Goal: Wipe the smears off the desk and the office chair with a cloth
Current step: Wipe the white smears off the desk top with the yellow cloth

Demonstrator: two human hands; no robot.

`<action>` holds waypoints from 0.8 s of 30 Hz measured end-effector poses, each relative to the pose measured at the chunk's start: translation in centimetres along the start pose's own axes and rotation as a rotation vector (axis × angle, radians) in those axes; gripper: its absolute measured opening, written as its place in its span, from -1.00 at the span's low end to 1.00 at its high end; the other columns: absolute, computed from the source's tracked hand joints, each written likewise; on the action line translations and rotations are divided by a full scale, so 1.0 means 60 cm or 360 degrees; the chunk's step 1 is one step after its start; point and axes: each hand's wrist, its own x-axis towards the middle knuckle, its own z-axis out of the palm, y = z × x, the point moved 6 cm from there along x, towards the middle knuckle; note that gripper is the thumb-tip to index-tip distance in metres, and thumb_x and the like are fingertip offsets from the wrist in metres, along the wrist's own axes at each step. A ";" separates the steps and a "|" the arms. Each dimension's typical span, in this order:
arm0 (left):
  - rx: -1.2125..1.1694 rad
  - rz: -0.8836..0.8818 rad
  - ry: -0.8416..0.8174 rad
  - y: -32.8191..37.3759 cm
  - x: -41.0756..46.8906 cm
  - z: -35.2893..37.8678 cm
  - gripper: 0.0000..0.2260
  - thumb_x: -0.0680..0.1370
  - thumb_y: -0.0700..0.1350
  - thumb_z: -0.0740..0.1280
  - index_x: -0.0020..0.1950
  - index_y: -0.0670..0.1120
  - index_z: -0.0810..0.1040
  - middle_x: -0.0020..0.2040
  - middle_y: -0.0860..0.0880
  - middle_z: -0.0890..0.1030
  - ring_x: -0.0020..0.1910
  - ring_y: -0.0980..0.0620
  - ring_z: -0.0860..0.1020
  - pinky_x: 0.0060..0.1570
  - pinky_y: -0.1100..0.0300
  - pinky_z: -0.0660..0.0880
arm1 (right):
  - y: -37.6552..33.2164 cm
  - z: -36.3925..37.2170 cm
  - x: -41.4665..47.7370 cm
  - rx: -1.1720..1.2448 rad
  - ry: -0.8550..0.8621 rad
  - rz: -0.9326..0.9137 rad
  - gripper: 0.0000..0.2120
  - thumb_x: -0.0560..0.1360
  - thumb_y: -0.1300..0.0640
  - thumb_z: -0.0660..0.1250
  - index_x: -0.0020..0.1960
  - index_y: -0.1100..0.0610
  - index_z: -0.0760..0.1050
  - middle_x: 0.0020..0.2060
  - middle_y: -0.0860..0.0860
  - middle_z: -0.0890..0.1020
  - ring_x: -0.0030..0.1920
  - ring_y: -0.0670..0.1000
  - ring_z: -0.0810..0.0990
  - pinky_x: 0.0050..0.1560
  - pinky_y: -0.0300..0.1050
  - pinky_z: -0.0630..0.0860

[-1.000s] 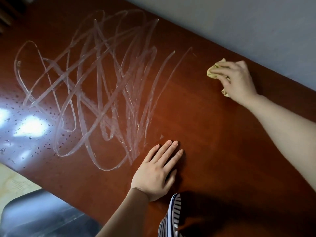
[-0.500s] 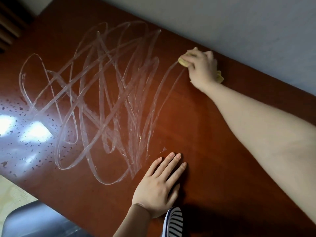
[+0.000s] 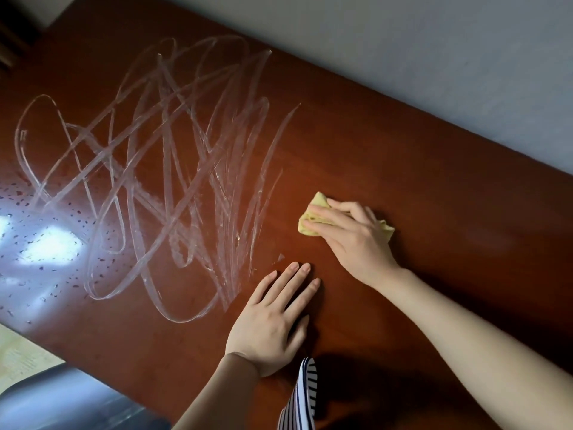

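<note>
A glossy red-brown desk (image 3: 418,187) fills the view, with a wide tangle of whitish smears (image 3: 161,169) across its left half. My right hand (image 3: 353,237) presses a crumpled yellow cloth (image 3: 313,217) flat on the desk, just right of the smears' right edge. My left hand (image 3: 273,321) lies palm-down on the desk near the front, fingers spread, holding nothing, beside the smears' lower right end.
A grey wall (image 3: 434,57) runs along the desk's far edge. A dark shiny office chair (image 3: 62,401) shows at the bottom left below the desk's front edge. Lamp glare and speckles (image 3: 46,243) sit on the desk's left side. Striped fabric (image 3: 300,398) hangs at the bottom.
My right hand dragged the cloth from the desk's far edge down toward me along the smears' right side. The rightmost smear stroke is now shorter. My left hand stayed put.
</note>
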 end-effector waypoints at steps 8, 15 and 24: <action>0.0009 0.0009 0.0000 0.000 -0.001 0.004 -0.48 0.56 0.02 0.14 0.53 0.00 0.21 0.54 -0.02 0.19 0.54 0.02 0.08 0.48 0.05 0.01 | 0.131 -0.066 -0.032 -0.0221 0.0003 0.0153 -0.73 0.48 0.27 0.34 0.13 0.07 0.64 0.20 0.01 0.59 0.14 0.17 0.55 0.05 0.09 0.42; 0.0002 0.0015 0.0016 0.002 0.001 0.007 -0.48 0.56 0.02 0.15 0.54 0.01 0.20 0.55 -0.01 0.16 0.54 0.02 0.07 0.49 0.06 0.00 | 0.249 -0.089 0.051 -0.0222 0.0182 0.0681 -0.74 0.57 0.21 0.24 0.21 0.09 0.58 0.26 0.00 0.55 0.19 0.16 0.45 0.19 0.08 0.36; -0.0003 0.0021 0.0035 0.001 0.000 0.006 -0.48 0.56 0.02 0.16 0.53 0.00 0.22 0.54 -0.02 0.18 0.54 0.01 0.08 0.48 0.03 0.03 | 0.234 -0.038 0.203 -0.0196 0.0151 0.1001 -0.68 0.59 0.17 0.16 0.27 -0.06 0.51 0.34 -0.19 0.45 0.27 0.04 0.35 0.20 -0.03 0.24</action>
